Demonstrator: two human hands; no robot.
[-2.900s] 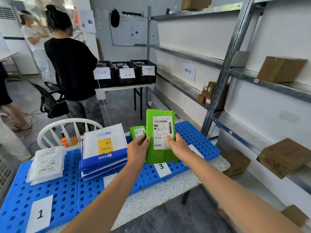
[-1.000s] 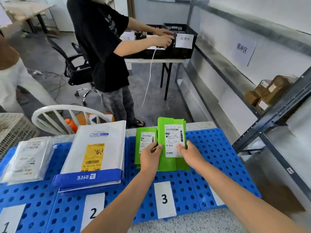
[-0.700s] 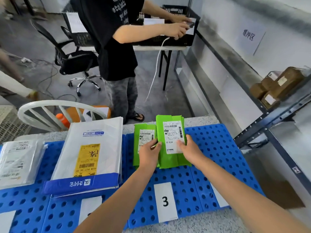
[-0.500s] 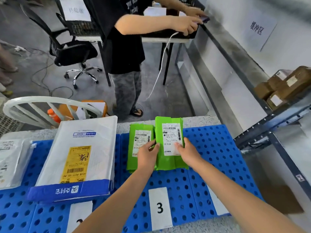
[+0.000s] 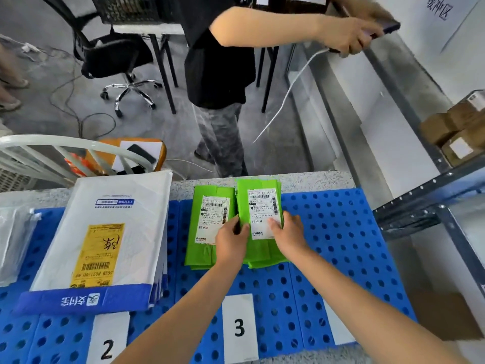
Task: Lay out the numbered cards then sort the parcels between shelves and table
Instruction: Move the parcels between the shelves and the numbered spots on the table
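A green parcel [image 5: 261,203] with a white label lies on the blue perforated mat [image 5: 336,240] above the card numbered 3 [image 5: 239,327]. My left hand [image 5: 231,243] grips its left edge, thumb on the label, and my right hand [image 5: 288,236] grips its right edge. A second green parcel [image 5: 207,219] lies just left of it, partly under the first. Card 2 [image 5: 109,340] lies below a stack of white and blue mailers [image 5: 105,240]. Part of another white card [image 5: 338,329] shows beside my right forearm.
A person in black [image 5: 217,61] stands just beyond the table, holding a phone with a cable [image 5: 286,95]. Metal shelving [image 5: 420,195] with brown boxes [image 5: 456,127] rises at the right. A white chair [image 5: 65,153] and clear-bagged parcels [image 5: 13,240] are at the left.
The green parcel, earlier held up in the air, has come down onto the mat beside the other green parcel. My view has tilted down and closer to the table.
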